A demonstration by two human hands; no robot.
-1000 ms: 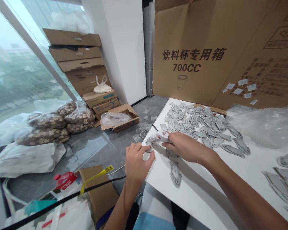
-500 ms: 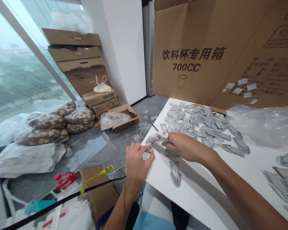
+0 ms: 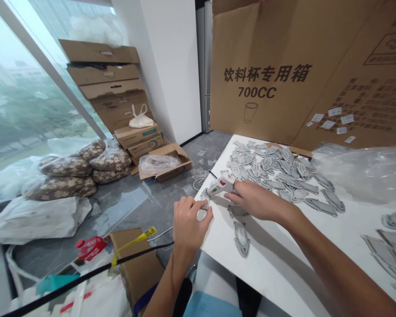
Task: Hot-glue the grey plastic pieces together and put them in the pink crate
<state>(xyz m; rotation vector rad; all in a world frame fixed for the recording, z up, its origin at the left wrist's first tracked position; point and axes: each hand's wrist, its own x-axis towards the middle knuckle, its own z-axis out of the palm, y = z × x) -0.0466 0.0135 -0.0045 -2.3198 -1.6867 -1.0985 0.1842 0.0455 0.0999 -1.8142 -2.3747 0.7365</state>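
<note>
Near the table's left edge, my left hand (image 3: 188, 222) steadies a small grey part (image 3: 204, 198) between thumb and index finger. Fingers partly cover this part. My right hand (image 3: 255, 198) is wrapped around a white glue gun (image 3: 222, 184) with a red switch and a green mark. Its nozzle end points down and left, just over the grey part; whether they touch I cannot tell. Beside my right wrist lies another grey part (image 3: 237, 211), partly hidden by the hand. A long grey frame-like part (image 3: 240, 239) lies closer to me.
Many similar grey parts (image 3: 267, 164) cover the far side of the white table (image 3: 284, 277). More flat grey pieces (image 3: 383, 253) lie at the right, below clear plastic (image 3: 366, 171). A large cardboard box (image 3: 260, 114) stands behind. On the floor are an open carton (image 3: 174, 169) and bags (image 3: 62, 180).
My right hand has tipped the glue gun and drawn it slightly right, so its red switch and green mark now show. My left hand stays in nearly the same place.
</note>
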